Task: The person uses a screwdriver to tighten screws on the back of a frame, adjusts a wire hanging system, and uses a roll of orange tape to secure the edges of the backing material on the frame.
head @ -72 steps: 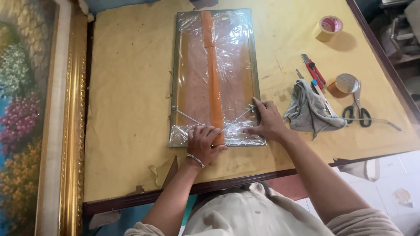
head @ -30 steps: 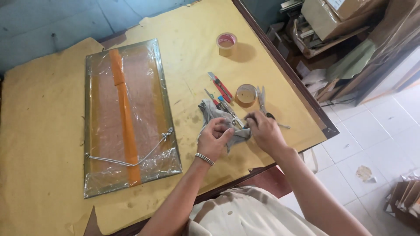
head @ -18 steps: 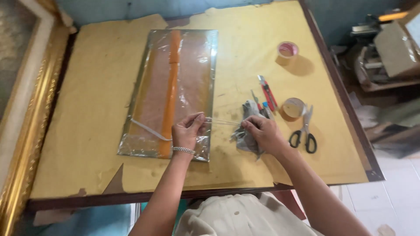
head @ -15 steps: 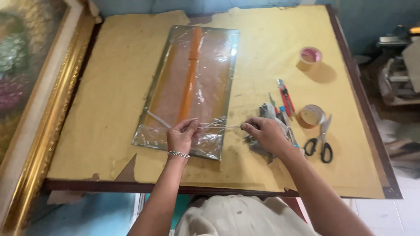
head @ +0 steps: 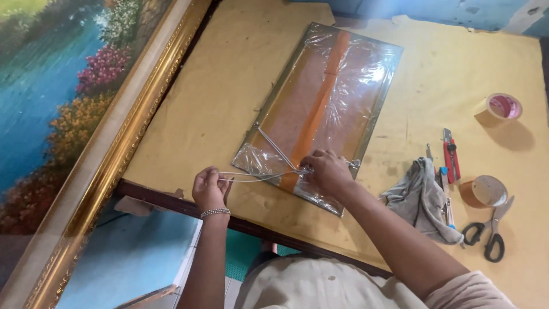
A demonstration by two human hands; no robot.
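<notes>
While the left hand (head: pixel 210 189) is pinching the free end of a white cord (head: pixel 251 177) and drawing it taut toward the near edge of the worktop (head: pixel 194 103), the right hand (head: pixel 327 170) is pressing down, fingers curled together, on the point where that cord meets the plastic-wrapped panel (head: pixel 326 109). The panel is lying flat under and beyond the right hand, with an orange strip (head: pixel 320 97) running along its length. A second run of cord is slanting away from the right hand across the panel's near corner.

By judgement, the step in hand is the fixing or tightening of the cord at the panel's back. The next move is calling for steady tension from the left hand and firm anchoring under the right fingers, so that the cord is not slipping on the smooth film.

To the right of the right hand, a grey cloth (head: pixel 420 197) is lying just beside a red utility knife (head: pixel 450 160), with scissors (head: pixel 492 232) and two tape rolls (head: pixel 489 190) farther out. To the left of the left hand, a gilt-framed painting (head: pixel 74 114) is leaning against the worktop.
</notes>
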